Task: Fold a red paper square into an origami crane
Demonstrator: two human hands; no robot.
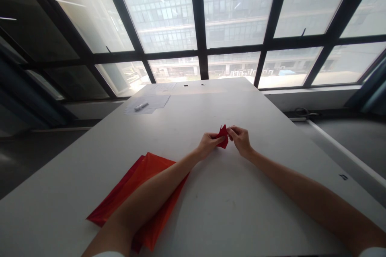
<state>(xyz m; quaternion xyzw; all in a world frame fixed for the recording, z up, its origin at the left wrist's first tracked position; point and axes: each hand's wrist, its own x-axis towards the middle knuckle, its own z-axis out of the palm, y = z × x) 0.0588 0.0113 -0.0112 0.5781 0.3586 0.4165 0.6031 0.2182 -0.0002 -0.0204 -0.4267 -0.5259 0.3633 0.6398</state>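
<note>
A small piece of folded red paper [222,137] with pointed corners is held up just above the white table. My left hand [208,143] grips it from the left, thumb lying across its front. From the other side, my right hand [240,138] has its fingers closed in a pinch at the paper's right edge. Under my left forearm lie larger orange sheets [150,172] over darker red sheets [113,200], partly hidden by the arm.
The long white table [271,184] reaches toward tall windows. Loose white papers [161,101] lie at the far left with a whitish marker-like object [141,106] on them. A small dark mark [343,177] shows near the right edge.
</note>
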